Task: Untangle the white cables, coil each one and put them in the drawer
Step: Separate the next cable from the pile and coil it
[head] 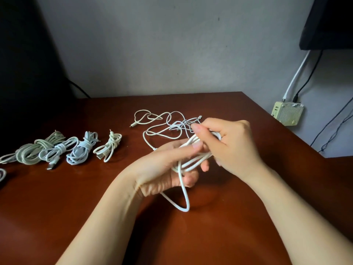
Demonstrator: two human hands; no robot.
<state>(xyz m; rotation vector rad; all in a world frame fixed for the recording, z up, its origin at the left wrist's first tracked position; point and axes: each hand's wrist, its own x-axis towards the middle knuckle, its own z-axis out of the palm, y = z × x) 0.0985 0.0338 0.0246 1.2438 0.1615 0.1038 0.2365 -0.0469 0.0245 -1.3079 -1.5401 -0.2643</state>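
Gripping white cable [193,161], both hands curled.

A white cable [192,159] sits at centre frame, wound in several loops that the left hand [164,167] holds and the right hand [232,144] pinches. One long loop droops to the surface [238,217]. A loose tangle [164,124] of thin white cable lies just behind it. At the left, four coiled bundles [31,151] [57,150] [82,148] [108,147] lie in a row, each wrapped round its middle.
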